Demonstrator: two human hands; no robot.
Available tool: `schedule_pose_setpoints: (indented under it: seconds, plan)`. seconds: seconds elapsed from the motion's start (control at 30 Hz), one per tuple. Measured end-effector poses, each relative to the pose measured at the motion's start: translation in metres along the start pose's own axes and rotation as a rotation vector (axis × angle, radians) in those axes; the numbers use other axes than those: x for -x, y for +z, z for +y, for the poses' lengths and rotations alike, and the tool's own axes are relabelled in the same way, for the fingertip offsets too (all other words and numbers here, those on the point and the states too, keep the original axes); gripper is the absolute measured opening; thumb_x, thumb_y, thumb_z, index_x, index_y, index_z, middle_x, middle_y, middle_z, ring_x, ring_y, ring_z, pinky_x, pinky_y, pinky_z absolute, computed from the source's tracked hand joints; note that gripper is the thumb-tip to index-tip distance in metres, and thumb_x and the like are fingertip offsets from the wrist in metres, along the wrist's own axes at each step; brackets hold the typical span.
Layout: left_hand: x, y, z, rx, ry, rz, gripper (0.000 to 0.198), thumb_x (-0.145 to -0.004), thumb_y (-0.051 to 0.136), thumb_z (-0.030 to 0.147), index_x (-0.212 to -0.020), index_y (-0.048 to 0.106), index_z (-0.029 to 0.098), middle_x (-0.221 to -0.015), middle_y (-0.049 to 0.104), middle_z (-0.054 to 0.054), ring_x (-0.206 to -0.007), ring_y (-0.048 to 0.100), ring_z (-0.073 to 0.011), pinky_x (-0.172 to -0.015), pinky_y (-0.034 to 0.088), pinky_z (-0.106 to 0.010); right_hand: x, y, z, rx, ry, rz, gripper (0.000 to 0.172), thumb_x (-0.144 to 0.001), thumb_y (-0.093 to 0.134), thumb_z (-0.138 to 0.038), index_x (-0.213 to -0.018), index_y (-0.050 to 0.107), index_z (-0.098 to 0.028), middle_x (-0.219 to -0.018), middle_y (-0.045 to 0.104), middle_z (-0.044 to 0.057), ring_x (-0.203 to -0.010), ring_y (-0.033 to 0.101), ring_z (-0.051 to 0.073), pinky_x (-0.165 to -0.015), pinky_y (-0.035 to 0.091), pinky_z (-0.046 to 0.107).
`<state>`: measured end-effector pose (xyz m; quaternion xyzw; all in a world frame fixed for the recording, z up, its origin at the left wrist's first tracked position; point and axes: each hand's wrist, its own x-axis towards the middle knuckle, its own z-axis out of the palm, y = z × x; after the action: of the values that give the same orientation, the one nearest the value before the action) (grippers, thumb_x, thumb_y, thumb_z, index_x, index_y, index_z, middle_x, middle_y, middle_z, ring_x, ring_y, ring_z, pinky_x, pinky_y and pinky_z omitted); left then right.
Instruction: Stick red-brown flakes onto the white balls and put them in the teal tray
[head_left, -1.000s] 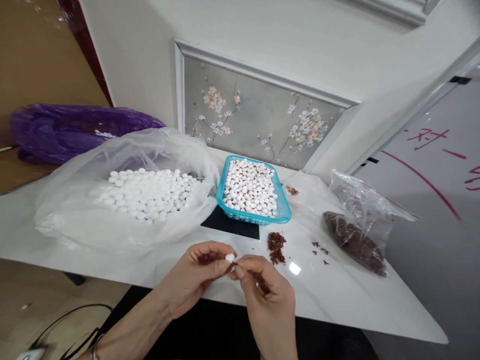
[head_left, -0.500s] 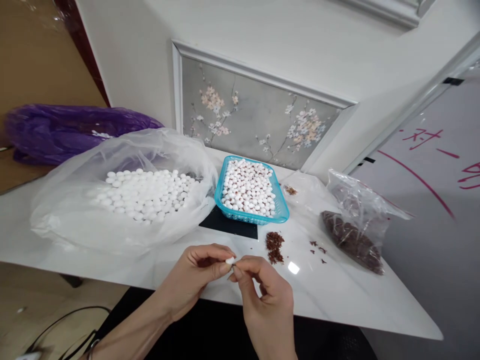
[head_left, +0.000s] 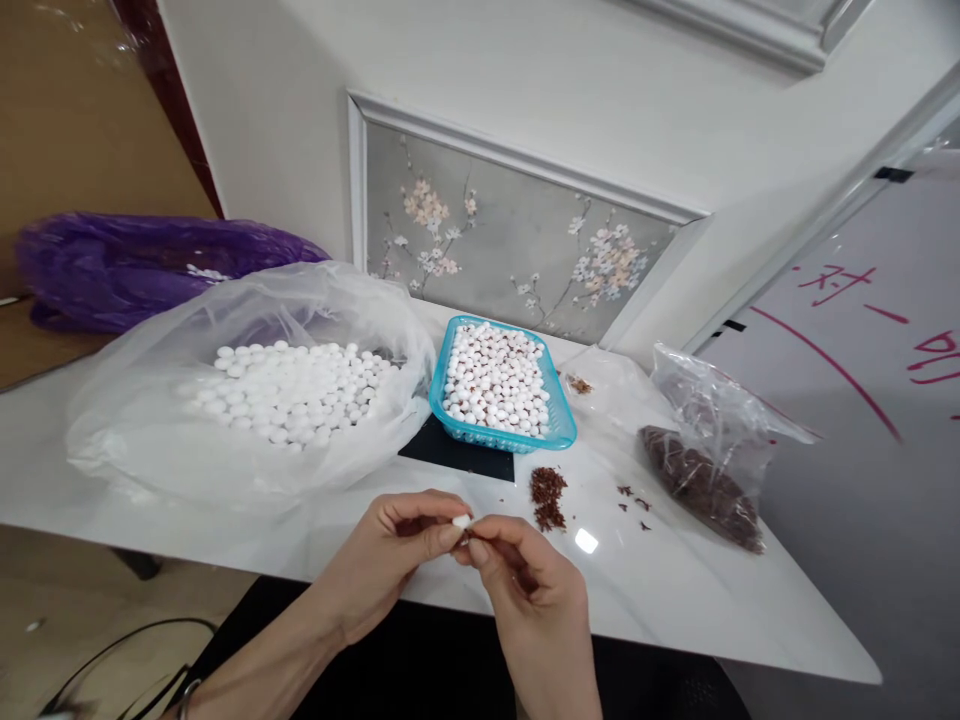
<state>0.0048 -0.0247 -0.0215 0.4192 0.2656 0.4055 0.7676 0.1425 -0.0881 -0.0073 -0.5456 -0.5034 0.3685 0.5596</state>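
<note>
Between its thumb and forefinger, my left hand (head_left: 409, 540) pinches a small white oval ball (head_left: 462, 521) above the table's front edge. My right hand (head_left: 532, 575) meets it there with closed fingertips, pressing a tiny brown piece (head_left: 468, 537) at the ball's lower side; the fingers mostly hide it. Just beyond the hands, a blue plastic basket (head_left: 566, 425) is heaped with similar white balls, some showing brown bits. A pile of small reddish-brown pieces (head_left: 548, 497) lies right of the fingertips. To the left, a translucent plastic bag (head_left: 135, 420) holds many plain white balls.
A zip bag of dark brown material (head_left: 705, 480) stands at the right, with several loose brown bits (head_left: 634, 497) near it. Behind the white bag lies a purple plastic bag (head_left: 112, 270). A framed flower picture (head_left: 510, 230) and a whiteboard (head_left: 862, 400) border the marble-look table (head_left: 675, 600).
My right fingertips have closed in a little at the underside of the white ball. My left hand keeps its pinch, and the view has shifted slightly.
</note>
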Motion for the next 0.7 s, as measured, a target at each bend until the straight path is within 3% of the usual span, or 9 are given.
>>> schedule_pose_setpoints:
  seconds: [0.13,0.3,0.7]
  plan:
    - [0.0017,0.0006,0.0014,-0.016,0.032,-0.036,0.010,-0.078,0.069,0.016,-0.084,0.077,0.018,-0.083,0.065,-0.004,-0.074,0.060,-0.0152,-0.076,0.046,-0.029,0.0004,0.0058,0.0012,0.047,-0.050,0.086,0.011,-0.084,0.059,-0.025,-0.079,0.066,-0.019,-0.070,0.069,0.002,-0.066,0.066,0.016,-0.064,0.054,0.024]
    - [0.0025,0.0016,-0.0003,-0.094,0.073,0.012,0.010,-0.077,0.070,0.016,-0.080,0.078,0.020,-0.082,0.065,-0.004,-0.075,0.058,-0.0156,-0.074,0.046,-0.028,0.0014,0.0069,0.0018,0.116,-0.091,0.106,0.014,-0.086,0.056,-0.026,-0.076,0.064,-0.020,-0.069,0.067,0.001,-0.065,0.065,0.015,-0.063,0.052,0.023]
    - [0.0025,0.0011,-0.0058,-0.275,0.116,0.119,0.008,-0.075,0.072,0.022,-0.078,0.079,0.023,-0.090,0.066,-0.005,-0.080,0.060,-0.0181,-0.074,0.048,-0.027,0.0029,0.0036,0.0073,0.308,-0.135,0.067,0.014,-0.089,0.050,-0.021,-0.080,0.061,-0.020,-0.071,0.065,0.002,-0.067,0.063,0.015,-0.065,0.051,0.025]
